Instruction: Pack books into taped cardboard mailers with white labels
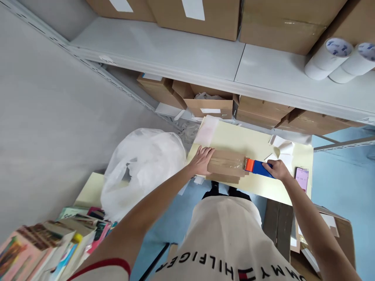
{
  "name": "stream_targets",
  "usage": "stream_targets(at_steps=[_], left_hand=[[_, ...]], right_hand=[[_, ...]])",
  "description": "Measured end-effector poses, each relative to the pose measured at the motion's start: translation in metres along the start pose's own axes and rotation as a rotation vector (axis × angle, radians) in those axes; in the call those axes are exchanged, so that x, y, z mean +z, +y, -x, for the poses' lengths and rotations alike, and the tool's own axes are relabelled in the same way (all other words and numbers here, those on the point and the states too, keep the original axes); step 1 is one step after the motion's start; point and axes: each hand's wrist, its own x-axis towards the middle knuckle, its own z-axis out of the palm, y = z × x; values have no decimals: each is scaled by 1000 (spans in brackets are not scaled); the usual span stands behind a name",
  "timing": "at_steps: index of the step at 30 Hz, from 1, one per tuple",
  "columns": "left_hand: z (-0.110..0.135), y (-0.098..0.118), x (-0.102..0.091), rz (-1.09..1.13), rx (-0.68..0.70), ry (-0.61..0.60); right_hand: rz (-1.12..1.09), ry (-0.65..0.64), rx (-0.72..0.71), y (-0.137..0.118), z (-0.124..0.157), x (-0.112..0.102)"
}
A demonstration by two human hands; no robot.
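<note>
A flat brown cardboard parcel [227, 166] lies on a pale yellow table [243, 138]. My left hand [202, 159] rests flat on the parcel's left end, fingers stretched out. My right hand [278, 169] is closed round the blue handle of an orange and blue tape dispenser [258, 167], whose orange head touches the parcel's right end. Clear tape shines along the parcel's top.
White paper scraps [283, 146] and a pink booklet [301, 177] lie on the table's right side. A white plastic bag [145, 168] stands to the left, books [43, 246] at lower left. Shelves hold cardboard boxes [209, 103] and white tape rolls [329, 58].
</note>
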Motion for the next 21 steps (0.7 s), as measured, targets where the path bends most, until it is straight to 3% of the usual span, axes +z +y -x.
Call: stream_targets(at_steps=[3,9,11,18,21], left_hand=[[-6,14,1,-42,-22,-34],[-53,95,20,-39,119,-113],[-63,111,25,-44,134,-101],[-63,111,27,-95,131,-83],[-61,112,27,-109,180,-83]], right_hand=[[-50,-7,-34,4,-15,13],[-121,-72,-56,8,-28,24],[-140,-98,-69,10,-29,25],[-100,-226,-20,40,-13,1],[149,-272,92,19,-13,-5]])
